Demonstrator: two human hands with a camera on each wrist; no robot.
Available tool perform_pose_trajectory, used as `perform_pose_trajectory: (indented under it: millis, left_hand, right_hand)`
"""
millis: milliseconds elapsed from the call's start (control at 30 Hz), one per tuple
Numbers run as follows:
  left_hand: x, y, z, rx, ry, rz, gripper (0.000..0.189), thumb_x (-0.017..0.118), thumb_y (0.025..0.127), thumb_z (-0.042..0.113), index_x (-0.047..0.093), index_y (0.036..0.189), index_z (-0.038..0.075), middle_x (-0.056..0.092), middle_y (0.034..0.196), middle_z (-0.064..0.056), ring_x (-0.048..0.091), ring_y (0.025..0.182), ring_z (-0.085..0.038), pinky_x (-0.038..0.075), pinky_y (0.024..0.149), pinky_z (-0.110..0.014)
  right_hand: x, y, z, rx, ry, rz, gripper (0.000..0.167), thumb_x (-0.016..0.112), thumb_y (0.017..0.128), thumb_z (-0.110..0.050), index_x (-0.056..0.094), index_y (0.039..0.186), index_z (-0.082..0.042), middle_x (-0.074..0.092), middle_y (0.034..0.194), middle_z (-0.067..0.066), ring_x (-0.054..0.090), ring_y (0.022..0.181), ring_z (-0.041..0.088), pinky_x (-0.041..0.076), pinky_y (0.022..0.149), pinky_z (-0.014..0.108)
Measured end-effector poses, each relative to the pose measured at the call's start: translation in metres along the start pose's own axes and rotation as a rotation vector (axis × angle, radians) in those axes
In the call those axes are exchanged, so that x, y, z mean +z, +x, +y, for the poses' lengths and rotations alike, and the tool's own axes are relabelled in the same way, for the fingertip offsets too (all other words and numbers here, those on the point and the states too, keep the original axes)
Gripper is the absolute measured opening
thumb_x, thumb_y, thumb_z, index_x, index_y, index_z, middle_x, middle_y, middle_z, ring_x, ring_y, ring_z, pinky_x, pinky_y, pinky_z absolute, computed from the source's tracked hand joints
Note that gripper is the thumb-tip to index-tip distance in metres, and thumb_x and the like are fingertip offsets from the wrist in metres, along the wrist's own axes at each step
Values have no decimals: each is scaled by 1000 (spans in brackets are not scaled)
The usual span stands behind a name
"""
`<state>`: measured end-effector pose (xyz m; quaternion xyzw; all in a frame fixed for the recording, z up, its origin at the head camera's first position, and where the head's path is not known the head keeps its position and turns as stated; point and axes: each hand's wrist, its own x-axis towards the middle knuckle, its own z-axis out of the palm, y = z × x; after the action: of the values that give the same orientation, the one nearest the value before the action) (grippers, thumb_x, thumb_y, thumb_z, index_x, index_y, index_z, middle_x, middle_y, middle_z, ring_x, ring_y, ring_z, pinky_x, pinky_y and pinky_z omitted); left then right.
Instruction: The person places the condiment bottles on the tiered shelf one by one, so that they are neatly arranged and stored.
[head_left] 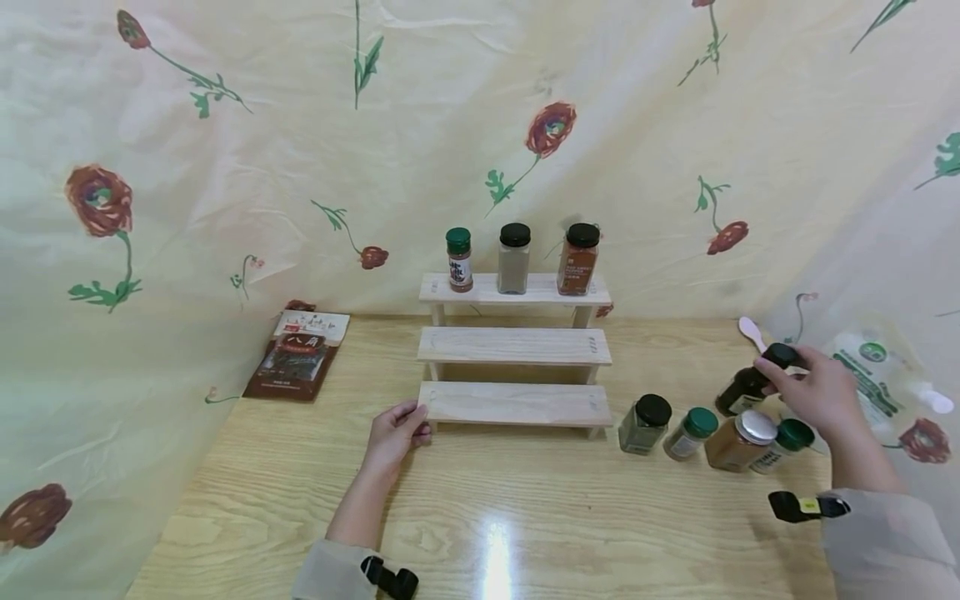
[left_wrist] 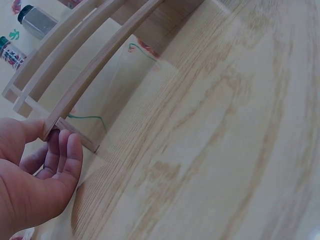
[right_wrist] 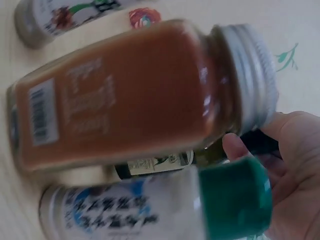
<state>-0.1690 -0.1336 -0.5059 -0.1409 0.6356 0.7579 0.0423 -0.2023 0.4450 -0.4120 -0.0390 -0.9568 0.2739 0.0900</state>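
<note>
Head feed: right arm (head_left: 862, 458) extends well out to the right of the rack (head_left: 514, 403), fingers angled back toward it. Right grip (head_left: 821, 390) pinches the dark bottle (head_left: 741, 392) at its black cap and neck, thumb against fingers; the bottle lies below the grip on the rack side, slanted. I can't tell if its base touches the bench (head_left: 562, 508). My right wrist feed has it partly hidden behind the silver-lid jar (right_wrist: 120, 105) and a green-cap jar (right_wrist: 155, 207).

Left arm (head_left: 356, 508) stretches forward on the rack's near left; left grip (head_left: 393, 435) pinches the left end of the lowest shelf, thumb and curled fingers.

Three jars (head_left: 513, 271) on the rack's top shelf. Right of the rack I also get a black-lid jar (head_left: 643, 425) and a spoon (head_left: 752, 333); left of it, a packet (head_left: 300, 358).
</note>
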Motion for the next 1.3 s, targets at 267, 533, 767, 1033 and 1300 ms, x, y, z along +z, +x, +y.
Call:
perform_pose_trajectory:
  millis: [267, 533, 767, 1033, 1300]
  left_hand:
    - [0, 1, -1, 6, -2, -1, 41, 64, 101, 11, 55, 132, -13, 65, 93, -9, 66, 78, -15, 62, 71, -23]
    - [0, 1, 0, 5, 7, -6, 42, 65, 101, 11, 54, 133, -13, 66, 93, -10, 65, 79, -15, 61, 71, -22]
    - [0, 2, -1, 0, -1, -1, 41, 65, 101, 10, 55, 132, -13, 65, 92, -9, 66, 78, -14, 62, 71, -22]
    - [0, 1, -1, 6, -9, -4, 40, 65, 100, 10, 55, 131, -14, 66, 90, -8, 65, 76, -13, 62, 70, -22]
    - [0, 1, -1, 5, -5, 0, 39, 65, 101, 10, 56, 130, -14, 66, 89, -8, 65, 75, -14, 62, 70, -22]
  right_hand:
    - [-6, 4, -27, 11, 55, 40, 60, 59, 101, -48, 56, 125, 6, 74, 79, 16, 57, 62, -4, 44, 51, 20]
    - [-8, 4, -45, -45, 158, 63, 50, 64, 99, -43, 58, 121, 2, 73, 74, 6, 64, 59, 3, 52, 50, 20]
    - [-5, 5, -60, -99, 227, 100, 42, 70, 97, -36, 62, 117, 0, 64, 77, -25, 64, 60, -1, 53, 50, 18]
    - [-3, 5, -79, -140, 222, 129, 44, 74, 94, -35, 66, 122, -2, 63, 76, -28, 63, 60, -5, 51, 50, 15]
    - [1, 7, -100, -144, 273, 156, 43, 78, 91, -34, 68, 118, -3, 66, 71, -22, 65, 59, -1, 50, 52, 13]
